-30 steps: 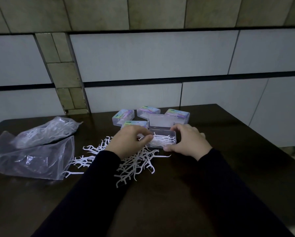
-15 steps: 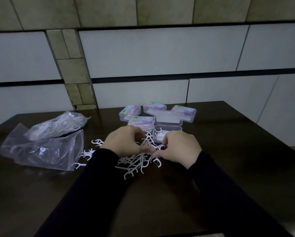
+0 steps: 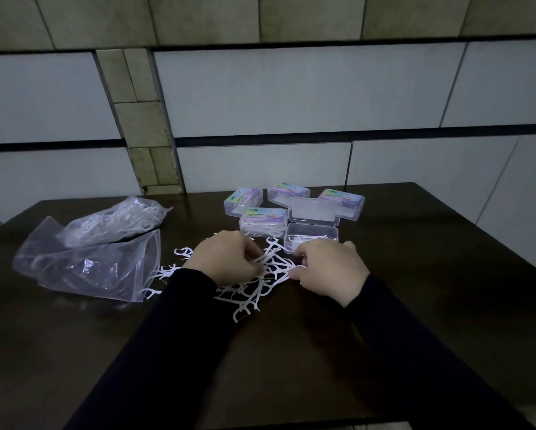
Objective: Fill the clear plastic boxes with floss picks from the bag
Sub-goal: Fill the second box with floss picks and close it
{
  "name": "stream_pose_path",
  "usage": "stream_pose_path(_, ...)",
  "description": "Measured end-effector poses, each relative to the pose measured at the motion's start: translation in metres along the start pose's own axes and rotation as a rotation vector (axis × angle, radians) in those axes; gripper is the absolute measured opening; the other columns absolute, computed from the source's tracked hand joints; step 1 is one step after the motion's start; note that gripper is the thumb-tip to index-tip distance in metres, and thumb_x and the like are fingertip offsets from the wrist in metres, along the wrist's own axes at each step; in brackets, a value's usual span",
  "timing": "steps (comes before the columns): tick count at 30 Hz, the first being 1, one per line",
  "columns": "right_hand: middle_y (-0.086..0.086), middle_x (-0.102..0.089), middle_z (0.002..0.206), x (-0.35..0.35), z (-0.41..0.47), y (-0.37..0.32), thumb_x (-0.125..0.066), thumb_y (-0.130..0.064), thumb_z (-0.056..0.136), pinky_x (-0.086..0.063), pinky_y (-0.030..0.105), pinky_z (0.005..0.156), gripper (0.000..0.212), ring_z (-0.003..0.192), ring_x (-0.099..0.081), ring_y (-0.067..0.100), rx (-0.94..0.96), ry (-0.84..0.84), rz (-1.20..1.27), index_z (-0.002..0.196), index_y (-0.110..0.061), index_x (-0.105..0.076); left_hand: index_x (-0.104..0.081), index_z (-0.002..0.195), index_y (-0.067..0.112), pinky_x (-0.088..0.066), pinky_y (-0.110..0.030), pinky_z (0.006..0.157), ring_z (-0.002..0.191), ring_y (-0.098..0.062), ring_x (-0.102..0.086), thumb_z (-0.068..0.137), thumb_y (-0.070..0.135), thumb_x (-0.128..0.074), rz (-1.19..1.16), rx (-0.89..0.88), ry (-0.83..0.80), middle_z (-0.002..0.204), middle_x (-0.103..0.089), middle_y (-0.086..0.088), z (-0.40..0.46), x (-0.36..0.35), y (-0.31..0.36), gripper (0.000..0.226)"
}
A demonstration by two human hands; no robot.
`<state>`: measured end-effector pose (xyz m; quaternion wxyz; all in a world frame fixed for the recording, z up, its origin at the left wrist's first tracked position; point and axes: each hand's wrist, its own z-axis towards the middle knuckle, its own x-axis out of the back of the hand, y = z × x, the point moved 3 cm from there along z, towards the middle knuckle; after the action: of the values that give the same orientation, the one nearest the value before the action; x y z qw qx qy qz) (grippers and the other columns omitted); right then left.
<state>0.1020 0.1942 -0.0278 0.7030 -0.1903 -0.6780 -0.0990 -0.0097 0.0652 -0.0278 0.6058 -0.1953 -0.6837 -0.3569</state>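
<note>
Since a second ago your hands have come back from the open box (image 3: pixel 311 238) to the loose picks (image 3: pixel 254 290) on the table (image 3: pixel 431 305). Your left hand (image 3: pixel 226 259) has its fingers curled, pinching a few picks at its 3 o'clock side. Your right hand (image 3: pixel 330 268) is curled too, fingertips on picks at its 9 o'clock; whether it holds any you cannot tell. The pile lies between and under both hands, spreading toward 6 o'clock. The open box, a few picks inside, sits just at 12 o'clock of your right hand, lid (image 3: pixel 313 211) flipped back. Four closed boxes (image 3: pixel 262 220) cluster behind it. The bags (image 3: pixel 89 268) lie at 9 o'clock of your left hand, well apart.
</note>
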Motion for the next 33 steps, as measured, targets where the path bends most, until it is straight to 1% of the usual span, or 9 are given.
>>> stream_pose_path(3, -0.003, -0.065, 0.115, -0.002, 0.002, -0.001, -0.062, -0.052, 0.086, -0.032, 0.04, 0.094, 0.042, 0.111, -0.055, 0.019, -0.014, -0.009, -0.014, 0.12, -0.027, -0.064, -0.073, 0.098, 0.037, -0.054, -0.032, 0.081, 0.087, -0.004, -0.061, 0.078, 0.056, -0.067, -0.005, 0.013, 0.013, 0.092, -0.068, 0.016, -0.002, -0.001, 0.001, 0.028)
stream_pose_path(7, -0.007, -0.067, 0.101, -0.001, 0.005, -0.001, -0.066, -0.044, 0.086, -0.033, 0.04, 0.094, 0.021, 0.104, -0.057, 0.016, -0.014, 0.039, 0.026, 0.098, -0.029, -0.071, -0.074, 0.093, 0.032, -0.054, -0.03, 0.078, 0.084, -0.004, -0.061, 0.08, 0.051, -0.068, 0.005, 0.0, 0.054, 0.086, -0.067, 0.016, -0.002, -0.002, 0.004, 0.023)
stream_pose_path(12, -0.006, -0.065, 0.098, -0.003, 0.006, 0.0, -0.062, -0.039, 0.09, -0.029, 0.039, 0.091, 0.015, 0.101, -0.056, 0.018, -0.001, 0.062, 0.01, 0.097, -0.027, -0.067, -0.071, 0.097, 0.032, -0.05, -0.027, 0.074, 0.084, -0.007, -0.058, 0.086, 0.047, -0.063, 0.06, -0.027, 0.097, 0.084, -0.061, 0.014, -0.002, -0.003, 0.01, 0.02)
stream_pose_path(15, -0.006, -0.064, 0.095, -0.002, 0.006, 0.002, -0.059, -0.038, 0.092, -0.027, 0.039, 0.092, 0.014, 0.103, -0.055, 0.018, 0.016, 0.042, -0.02, 0.098, -0.026, -0.066, -0.07, 0.093, 0.034, -0.047, -0.026, 0.071, 0.083, -0.006, -0.057, 0.086, 0.048, -0.063, 0.027, -0.03, 0.119, 0.08, -0.058, 0.015, -0.003, -0.001, 0.008, 0.017)
stream_pose_path(17, -0.007, -0.062, 0.094, 0.002, 0.005, 0.004, -0.059, -0.037, 0.093, -0.027, 0.039, 0.092, 0.014, 0.104, -0.053, 0.018, 0.033, 0.041, -0.031, 0.099, -0.026, -0.065, -0.068, 0.082, 0.037, -0.047, -0.025, 0.067, 0.081, -0.005, -0.058, 0.086, 0.048, -0.063, -0.022, -0.036, 0.146, 0.08, -0.06, 0.015, -0.003, 0.001, 0.005, 0.013)
stream_pose_path(20, -0.006, -0.064, 0.1, 0.012, 0.002, 0.007, -0.059, -0.039, 0.092, -0.028, 0.04, 0.094, 0.015, 0.105, -0.053, 0.018, 0.034, 0.069, -0.055, 0.098, -0.027, -0.066, -0.059, 0.065, 0.04, -0.049, -0.027, 0.067, 0.079, -0.004, -0.059, 0.085, 0.046, -0.066, -0.114, -0.046, 0.194, 0.081, -0.063, 0.015, -0.003, 0.003, 0.002, 0.022)
stream_pose_path(23, -0.007, -0.064, 0.101, 0.02, 0.002, 0.011, -0.06, -0.04, 0.091, -0.028, 0.04, 0.096, 0.014, 0.105, -0.054, 0.017, 0.011, 0.081, -0.036, 0.098, -0.029, -0.065, -0.058, 0.068, 0.038, -0.051, -0.031, 0.079, 0.09, -0.005, -0.061, 0.083, 0.048, -0.067, -0.223, -0.083, 0.268, 0.088, -0.063, 0.02, -0.003, 0.004, -0.002, 0.021)
stream_pose_path(29, -0.006, -0.064, 0.103, 0.031, 0.001, 0.023, -0.057, -0.038, 0.093, -0.028, 0.04, 0.094, 0.012, 0.102, -0.055, 0.016, -0.022, 0.138, 0.003, 0.101, -0.03, -0.061, -0.066, 0.078, 0.03, -0.05, -0.031, 0.07, 0.076, -0.004, -0.058, 0.081, 0.046, -0.068, -0.42, -0.159, 0.41, 0.075, -0.062, 0.016, -0.003, 0.008, -0.004, 0.016)
stream_pose_path(33, -0.007, -0.065, 0.102, 0.038, 0.002, 0.03, -0.057, -0.039, 0.093, -0.026, 0.036, 0.087, 0.01, 0.099, -0.055, 0.015, -0.044, 0.188, 0.038, 0.096, -0.031, -0.06, -0.065, 0.074, 0.032, -0.053, -0.038, 0.068, 0.068, -0.015, -0.06, 0.081, 0.037, -0.071, -0.568, -0.245, 0.488, 0.078, -0.06, 0.016, -0.008, 0.012, 0.004, 0.011)
